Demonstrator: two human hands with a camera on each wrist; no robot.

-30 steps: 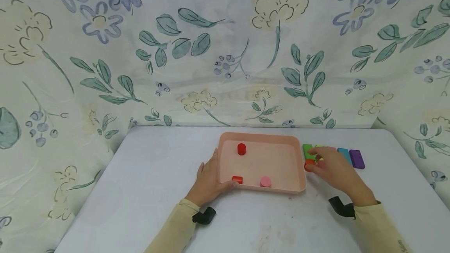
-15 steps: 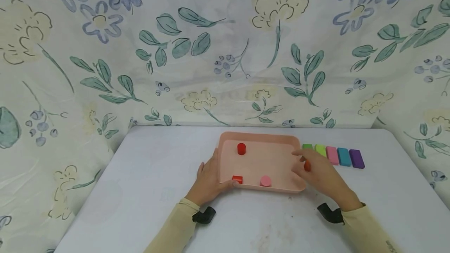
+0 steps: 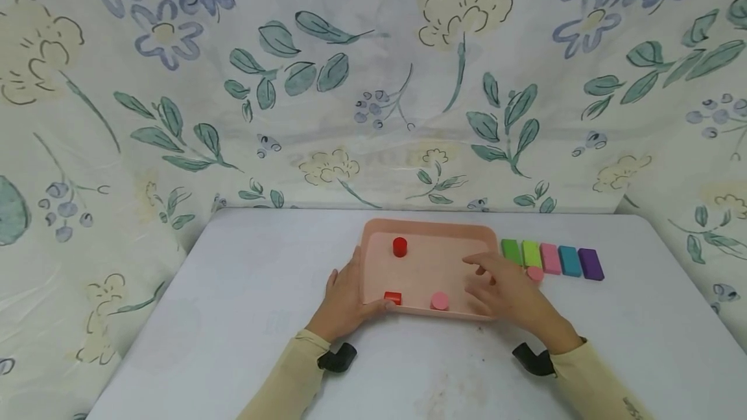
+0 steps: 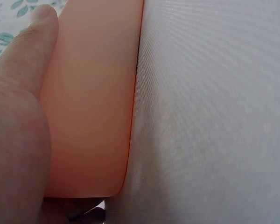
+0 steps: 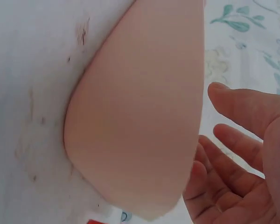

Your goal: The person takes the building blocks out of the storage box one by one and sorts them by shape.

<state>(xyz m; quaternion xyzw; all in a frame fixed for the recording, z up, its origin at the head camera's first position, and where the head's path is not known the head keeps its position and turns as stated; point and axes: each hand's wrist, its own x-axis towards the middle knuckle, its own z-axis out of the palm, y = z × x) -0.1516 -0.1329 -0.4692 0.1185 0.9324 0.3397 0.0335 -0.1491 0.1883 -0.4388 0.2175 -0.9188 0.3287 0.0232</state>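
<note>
My left hand (image 3: pixel 344 300) holds the near left corner of a shallow peach tray (image 3: pixel 428 226), thumb over the front rim and fingers along the left side. In the left wrist view the thumb lies against the tray wall (image 4: pixel 91 102). Inside the tray a red cylinder (image 3: pixel 399 247) stands toward the back left, a second red cylinder (image 3: pixel 393 298) lies beside my left thumb, and a pink cylinder (image 3: pixel 440 301) sits at the front. My right hand (image 3: pixel 513 297) reaches over the tray's right rim, thumb and fingers apart; its wrist view shows nothing between them.
Right of the tray stand green (image 3: pixel 511 252), lime (image 3: pixel 531 253), pink (image 3: pixel 550 258), blue (image 3: pixel 570 261) and purple (image 3: pixel 591 264) blocks in a row. Before them is another pink cylinder (image 3: pixel 534 275). A sliver of a red piece (image 5: pixel 97 221) shows low in the right wrist view.
My right hand has moved left from an orange-red cylinder beside the blocks to over the tray's right part; that cylinder is now hidden in the head view. My left hand keeps its place.
</note>
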